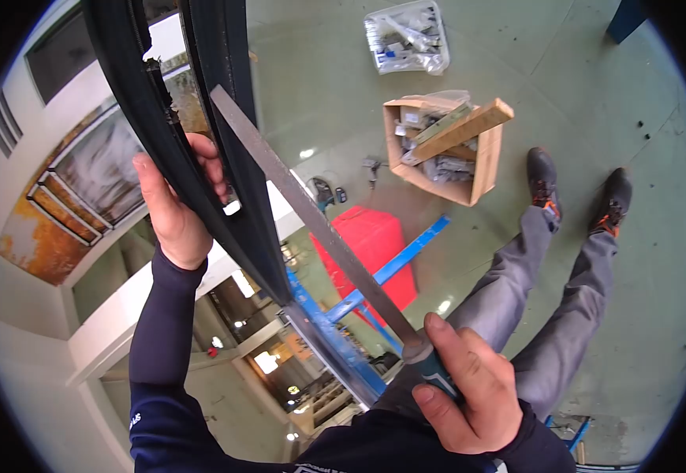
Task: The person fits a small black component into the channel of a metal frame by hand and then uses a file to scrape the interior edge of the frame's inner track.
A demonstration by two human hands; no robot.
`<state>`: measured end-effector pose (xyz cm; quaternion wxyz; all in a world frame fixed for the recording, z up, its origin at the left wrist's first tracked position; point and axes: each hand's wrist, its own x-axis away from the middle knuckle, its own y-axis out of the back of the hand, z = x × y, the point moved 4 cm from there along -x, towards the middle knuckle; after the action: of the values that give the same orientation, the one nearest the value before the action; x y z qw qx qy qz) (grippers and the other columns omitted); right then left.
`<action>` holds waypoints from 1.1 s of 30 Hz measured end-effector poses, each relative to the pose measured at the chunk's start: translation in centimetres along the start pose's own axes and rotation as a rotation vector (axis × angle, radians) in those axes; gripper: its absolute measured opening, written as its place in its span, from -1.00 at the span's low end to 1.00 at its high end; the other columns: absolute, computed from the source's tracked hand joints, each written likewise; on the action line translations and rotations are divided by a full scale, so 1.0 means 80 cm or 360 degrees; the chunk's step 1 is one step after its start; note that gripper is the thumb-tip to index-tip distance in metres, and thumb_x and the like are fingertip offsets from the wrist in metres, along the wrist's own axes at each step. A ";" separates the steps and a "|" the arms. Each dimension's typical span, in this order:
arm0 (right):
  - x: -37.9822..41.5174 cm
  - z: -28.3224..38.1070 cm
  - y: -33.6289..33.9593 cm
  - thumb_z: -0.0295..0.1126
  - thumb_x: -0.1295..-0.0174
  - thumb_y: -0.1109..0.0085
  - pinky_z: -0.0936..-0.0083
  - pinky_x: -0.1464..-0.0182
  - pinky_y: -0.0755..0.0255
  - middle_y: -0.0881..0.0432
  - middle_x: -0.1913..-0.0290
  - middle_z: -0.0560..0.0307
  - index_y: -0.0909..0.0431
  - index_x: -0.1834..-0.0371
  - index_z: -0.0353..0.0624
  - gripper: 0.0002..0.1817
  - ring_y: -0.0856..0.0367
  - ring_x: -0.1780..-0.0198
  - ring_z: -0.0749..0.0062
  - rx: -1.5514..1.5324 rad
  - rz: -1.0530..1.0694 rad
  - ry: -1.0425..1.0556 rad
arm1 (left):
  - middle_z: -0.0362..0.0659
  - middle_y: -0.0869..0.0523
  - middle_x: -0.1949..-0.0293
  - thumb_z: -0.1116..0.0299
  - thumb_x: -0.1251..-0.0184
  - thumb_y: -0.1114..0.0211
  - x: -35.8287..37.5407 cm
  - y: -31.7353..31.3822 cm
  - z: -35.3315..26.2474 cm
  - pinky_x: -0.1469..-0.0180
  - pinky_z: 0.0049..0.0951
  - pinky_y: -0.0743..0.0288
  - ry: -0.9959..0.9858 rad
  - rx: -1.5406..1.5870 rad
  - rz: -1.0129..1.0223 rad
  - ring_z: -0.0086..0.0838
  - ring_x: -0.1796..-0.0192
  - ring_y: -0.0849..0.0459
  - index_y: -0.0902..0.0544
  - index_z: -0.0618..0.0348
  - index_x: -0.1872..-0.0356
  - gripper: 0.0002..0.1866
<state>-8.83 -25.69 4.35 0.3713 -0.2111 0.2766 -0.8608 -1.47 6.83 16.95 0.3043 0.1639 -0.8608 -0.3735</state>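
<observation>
A long flat metal file (315,222) runs diagonally across the middle, its tip close to a black frame profile (150,118). My right hand (473,386) is wrapped round the file's dark green handle (435,369) at the lower right. At the left, my left hand (181,201) grips the black profile, thumb on one side and fingers on the other. Ragged edges show along the profile's inner side near my left fingers. Whether the file's tip touches the profile cannot be told.
Blue metal bars (390,272) stand below the frame, in front of a red box (367,244). On the green floor are a cardboard box (481,169) with wood and packets, a white bin (373,47) of bags, and a power tool (321,191).
</observation>
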 end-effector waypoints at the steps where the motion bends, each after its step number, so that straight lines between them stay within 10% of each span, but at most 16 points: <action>1: -0.003 -0.003 -0.001 -0.57 -0.21 -0.25 0.42 0.19 -0.50 -0.60 0.17 -0.12 -0.27 -0.53 -0.38 -0.25 -0.60 0.30 0.18 -0.0043 0.0010 -0.0004 | -0.23 -0.54 0.43 -0.52 -0.47 0.26 -0.003 0.002 -0.003 0.35 -0.52 -0.38 0.0012 -0.0005 0.0002 -0.53 0.43 -0.49 -0.55 0.17 0.09 -0.16; 7: -0.021 0.006 -0.006 -0.58 -0.23 -0.21 0.45 0.11 -0.54 -0.67 0.14 -0.15 -0.29 -0.49 -0.45 -0.30 -0.68 0.27 0.15 -0.0194 0.0008 0.0080 | -0.21 -0.49 0.50 -0.56 -0.43 0.23 -0.003 -0.002 -0.001 0.39 -0.49 -0.36 0.0088 0.0026 0.0001 -0.52 0.49 -0.44 -0.49 0.11 0.12 -0.18; 11: -0.045 0.018 -0.010 -0.57 -0.25 -0.19 0.47 0.16 -0.50 -0.65 0.23 -0.06 -0.34 -0.43 -0.44 -0.37 -0.65 0.29 0.24 -0.0234 -0.0072 0.0166 | -0.15 -0.71 0.10 -0.55 -0.42 0.24 -0.011 0.020 0.012 -0.10 -0.35 -0.48 -0.0115 -0.0079 -0.0278 -0.43 0.05 -0.66 -0.59 0.18 -0.21 -0.06; 17: -0.079 0.023 0.009 -0.59 -0.30 -0.12 0.31 -0.09 -0.53 -0.68 0.00 -0.32 -0.39 -0.37 -0.45 -0.47 -0.71 0.01 -0.03 -0.0280 0.0073 0.0477 | -0.04 -0.58 -0.32 -0.48 -0.50 0.28 -0.020 0.013 0.008 -0.49 -0.21 -0.23 -0.0201 -0.0098 0.0148 -0.30 -0.44 -0.47 -0.47 0.20 -0.41 -0.07; 24: -0.105 0.049 -0.006 -0.58 -0.28 -0.14 0.33 0.00 -0.52 -0.66 0.06 -0.24 -0.39 -0.27 -0.42 -0.54 -0.68 0.09 0.05 -0.0249 0.0053 0.0371 | -0.18 -0.62 0.23 -0.41 -0.56 0.26 -0.002 -0.005 -0.006 0.03 -0.43 -0.36 -0.0439 -0.0379 -0.0253 -0.46 0.20 -0.53 -0.60 0.19 0.08 -0.21; 33: -0.145 0.066 -0.006 -0.57 -0.27 -0.16 0.35 0.13 -0.50 -0.63 0.13 -0.13 -0.38 -0.14 -0.38 -0.63 -0.65 0.19 0.15 -0.0425 0.0170 0.0205 | -0.23 -0.55 0.37 -0.46 -0.50 0.18 0.000 -0.005 -0.006 0.29 -0.51 -0.36 -0.0118 -0.0183 -0.0119 -0.55 0.35 -0.52 -0.58 0.16 0.18 -0.23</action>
<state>1.29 -18.31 6.82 0.3667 -0.1880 0.4226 -0.8072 -1.10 6.32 16.93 0.2671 0.1644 -0.8419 -0.4392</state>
